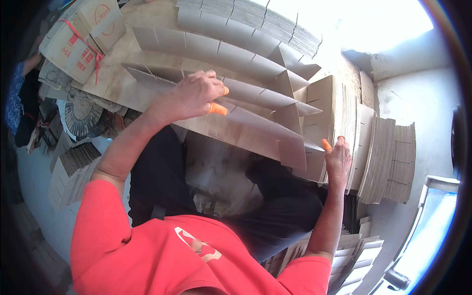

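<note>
Nearest the body, the dark trouser legs (275,206) are seen, and beyond them the cardboard divider grid (255,118) is laid across the lap and the desk (118,83).

The right hand (338,162) is pressed against the near end of a standing stack of cardboard strips (344,128), just right of the grid's end. Its fingers (327,144), capped with orange rubber cots, are held close together against the strip edges; whether one strip is actually pinched cannot be told.

The left hand (191,96) is rested on top of the grid, its fingers (216,109) curled down over one long slotted strip and closed on its upper edge.

The long axis of the grid's strips is run from upper left to lower right, so that the open end points toward the right hand. The stack is therefore nearer to the right hand, the left being well apart from it.

Farther off, more slotted strips (236,46) are spread on the desk, a taller pile of cut cardboard (388,162) stands at the right, and a bundle of flat cartons tied with red cord (78,39) lies at the far left.
</note>
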Demonstrator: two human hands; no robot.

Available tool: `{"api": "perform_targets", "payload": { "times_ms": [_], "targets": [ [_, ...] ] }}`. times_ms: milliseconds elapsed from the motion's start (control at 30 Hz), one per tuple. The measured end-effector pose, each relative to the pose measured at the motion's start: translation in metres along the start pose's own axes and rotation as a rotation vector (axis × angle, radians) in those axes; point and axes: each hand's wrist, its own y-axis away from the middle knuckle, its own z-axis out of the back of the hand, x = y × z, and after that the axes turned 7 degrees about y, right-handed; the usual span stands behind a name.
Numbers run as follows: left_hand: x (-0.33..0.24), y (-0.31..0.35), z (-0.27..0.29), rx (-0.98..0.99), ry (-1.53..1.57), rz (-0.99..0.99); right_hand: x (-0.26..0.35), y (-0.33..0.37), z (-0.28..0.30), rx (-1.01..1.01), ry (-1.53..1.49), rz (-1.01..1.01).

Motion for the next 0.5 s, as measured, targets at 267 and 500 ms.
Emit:
{"api": "perform_targets", "payload": {
  "times_ms": [267, 500],
  "targets": [
    [0.000, 0.017, -0.028, 0.110, 0.099, 0.102, -0.012, -0.006, -0.028, -0.052, -0.118, 0.006],
    [-0.010, -0.009, -0.023, -0.467, 0.049, 0.034, -0.011, -0.012, -0.039, -0.094, -0.075, 0.044]
  ]
}}
